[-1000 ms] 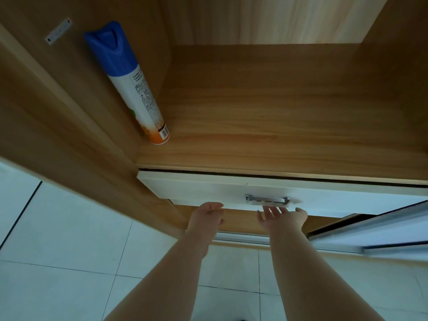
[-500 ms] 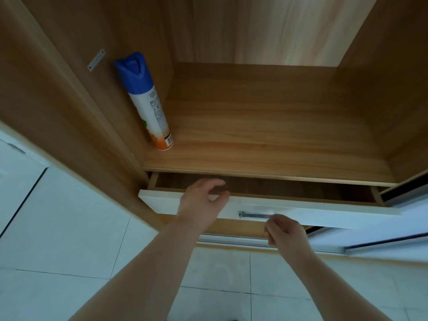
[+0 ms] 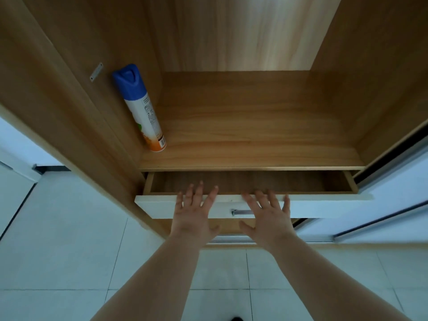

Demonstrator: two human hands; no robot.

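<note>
Here, my left hand (image 3: pixel 193 216) and right hand (image 3: pixel 269 218) lie spread and empty over the white front of the part-open drawer (image 3: pixel 324 206), its handle (image 3: pixel 242 212) between them. Seemingly I am pushing it shut, though contact is unclear; next comes an even shove forward.

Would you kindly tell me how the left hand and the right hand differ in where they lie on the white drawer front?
The left hand lies left of the metal handle, clear of it; the right hand covers the handle's right end. The left hand's fingers reach past the top edge of the drawer front; the right hand's stop about at it. Both are flat, fingers spread, holding nothing.
</note>
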